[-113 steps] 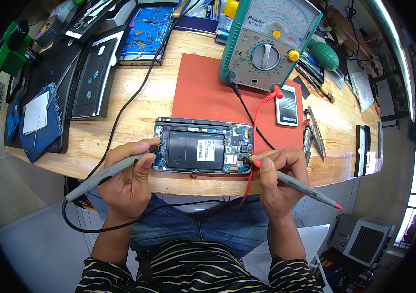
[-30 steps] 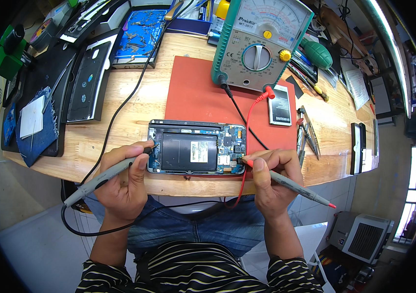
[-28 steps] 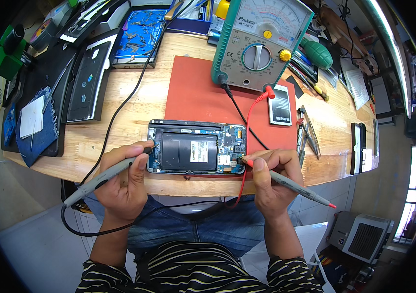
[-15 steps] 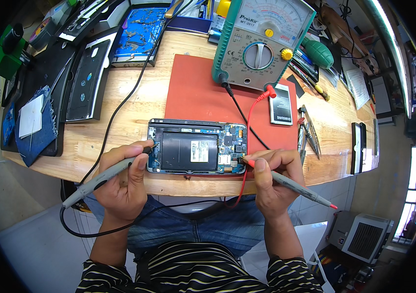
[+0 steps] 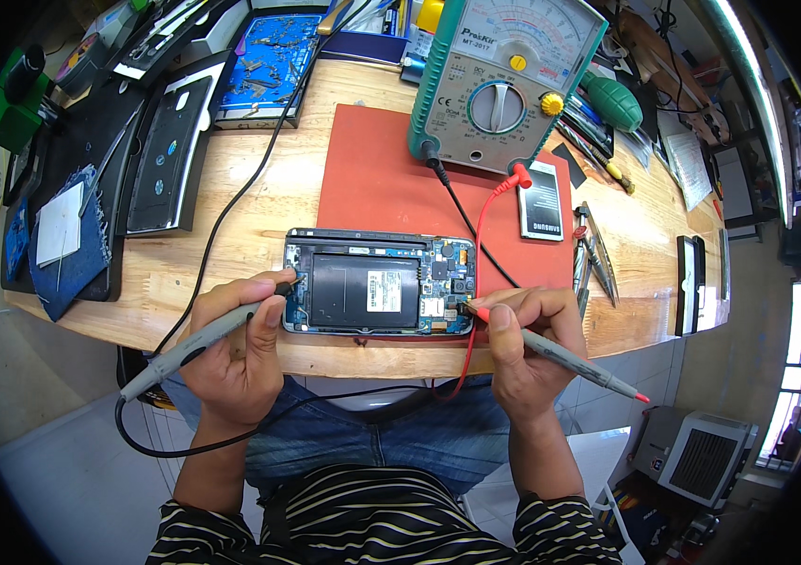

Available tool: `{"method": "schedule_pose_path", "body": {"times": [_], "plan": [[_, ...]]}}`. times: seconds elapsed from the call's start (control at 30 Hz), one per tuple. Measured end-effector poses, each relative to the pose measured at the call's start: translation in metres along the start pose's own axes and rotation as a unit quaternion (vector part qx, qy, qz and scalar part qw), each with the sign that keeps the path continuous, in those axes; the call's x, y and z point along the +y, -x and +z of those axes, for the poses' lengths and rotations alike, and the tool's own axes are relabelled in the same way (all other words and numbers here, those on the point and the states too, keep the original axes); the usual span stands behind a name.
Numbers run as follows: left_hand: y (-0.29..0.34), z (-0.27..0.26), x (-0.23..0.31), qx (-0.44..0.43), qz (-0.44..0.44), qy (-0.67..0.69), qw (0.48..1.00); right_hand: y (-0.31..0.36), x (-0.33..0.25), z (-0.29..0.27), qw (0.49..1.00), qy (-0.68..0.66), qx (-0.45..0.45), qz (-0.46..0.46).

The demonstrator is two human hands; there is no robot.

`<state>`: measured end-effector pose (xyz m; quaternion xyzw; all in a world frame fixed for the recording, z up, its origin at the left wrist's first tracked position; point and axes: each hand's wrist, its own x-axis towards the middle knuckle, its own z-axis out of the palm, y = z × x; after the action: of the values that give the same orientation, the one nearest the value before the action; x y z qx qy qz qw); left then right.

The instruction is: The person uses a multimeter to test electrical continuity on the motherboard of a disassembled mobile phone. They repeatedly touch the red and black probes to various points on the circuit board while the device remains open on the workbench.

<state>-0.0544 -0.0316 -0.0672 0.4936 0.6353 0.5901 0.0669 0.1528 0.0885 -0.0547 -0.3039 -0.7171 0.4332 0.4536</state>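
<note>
An opened smartphone (image 5: pixel 339 292) lies sideways at the table's near edge, its circuit board and bare battery bay facing up. My left hand (image 5: pixel 236 353) is closed on a grey test probe (image 5: pixel 198 347) with a black cable, its tip at the phone's left end. In my right hand (image 5: pixel 537 344) I pinch a second grey test probe (image 5: pixel 575 363) with a red tip, pointed at the board near the phone's lower right corner. Whether the tips touch metal is too small to tell. Behind the phone stands a green-framed analog multimeter (image 5: pixel 504 94), black and red leads plugged in.
An orange-red mat (image 5: pixel 372 179) lies under the multimeter, with a loose phone battery (image 5: pixel 541 207) on it. Tweezers (image 5: pixel 598 254) lie to the right. At left are an open black box (image 5: pixel 160 169) and a blue cloth (image 5: pixel 90 254). A blue parts tray (image 5: pixel 273 61) sits further back.
</note>
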Motion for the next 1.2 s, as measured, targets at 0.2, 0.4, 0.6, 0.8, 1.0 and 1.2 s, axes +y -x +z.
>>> {"method": "schedule_pose_path", "body": {"times": [0.2, 0.4, 0.6, 0.8, 1.0, 1.2], "plan": [[-0.0001, 0.0002, 0.002, -0.01, -0.009, 0.003, 1.0, 0.0002, -0.0001, -0.0001, 1.0, 0.002, 0.001, 0.002], [0.0, -0.0001, 0.002, -0.012, -0.01, 0.004, 1.0, 0.0003, -0.0002, -0.0001, 1.0, -0.003, 0.004, 0.006], [0.0003, -0.0002, 0.0015, -0.012, -0.011, 0.001, 1.0, 0.0002, 0.0002, -0.0003, 1.0, 0.0, 0.0, -0.004], [-0.001, -0.0012, 0.0019, -0.019, -0.003, -0.005, 1.0, 0.0006, 0.0004, -0.0001, 1.0, 0.001, 0.003, -0.001], [0.0003, -0.0016, 0.0022, -0.018, -0.014, -0.009, 1.0, 0.001, 0.0007, 0.0, 1.0, 0.001, 0.006, 0.003], [-0.0001, -0.0008, -0.0011, -0.004, 0.014, -0.02, 1.0, 0.0013, 0.0007, -0.0002, 1.0, -0.001, 0.007, 0.007]]}}
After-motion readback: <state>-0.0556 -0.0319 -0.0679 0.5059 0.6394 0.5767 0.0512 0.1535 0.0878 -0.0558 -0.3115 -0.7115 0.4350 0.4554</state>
